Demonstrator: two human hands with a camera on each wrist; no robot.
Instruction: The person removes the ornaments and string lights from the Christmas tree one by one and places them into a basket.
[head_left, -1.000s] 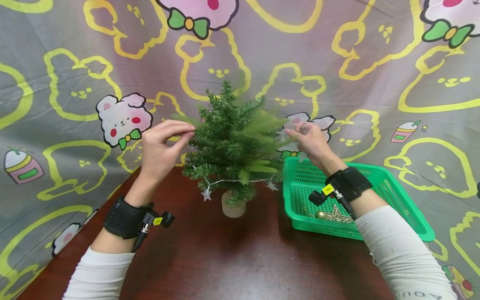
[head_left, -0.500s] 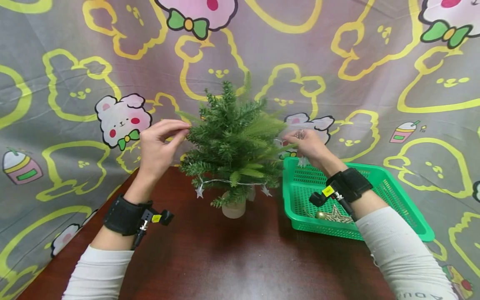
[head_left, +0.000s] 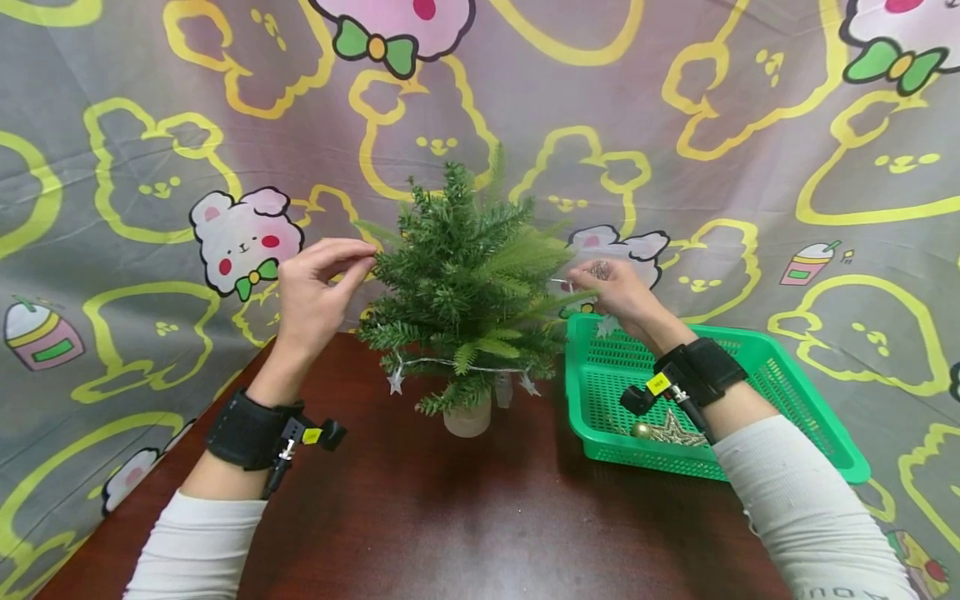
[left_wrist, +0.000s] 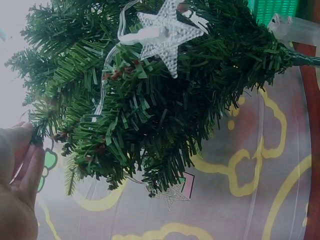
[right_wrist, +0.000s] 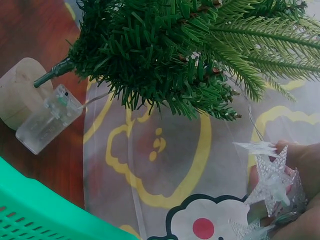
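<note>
We locate the artificial tree point(head_left: 457, 283) upright on the dark brown worktop point(head_left: 480, 517), between the two hands and to the left of the green basket point(head_left: 652, 463). Its pale round base point(head_left: 467, 421) rests on the worktop. The star string point(head_left: 480, 367) crosses the front of the lower branches, with one clear star hanging near each end of this run. We find the left hand point(head_left: 311, 292) at the left side of the tree, around mid-height; its grip pinches a branch tip point(left_wrist: 38, 131) between thumb and fingers. We find the right hand point(head_left: 622, 292) at the right side of the tree, above the rear left part of the basket; its grip is closed on a bunch of clear stars point(right_wrist: 271, 184), and a thin wire runs from them to the tree. A further star hangs just below this hand. We note a clear plastic box point(right_wrist: 49, 120) just beside the base, joined to a wire; we cannot tell whether it touches the worktop. In the basket, a gold ball point(head_left: 641, 430) lies beside a glittery gold star point(head_left: 669, 431). Each wrist carries a black strap with a small camera. Behind the worktop we see a grey curtain point(head_left: 517, 92) with yellow outlines.
</note>
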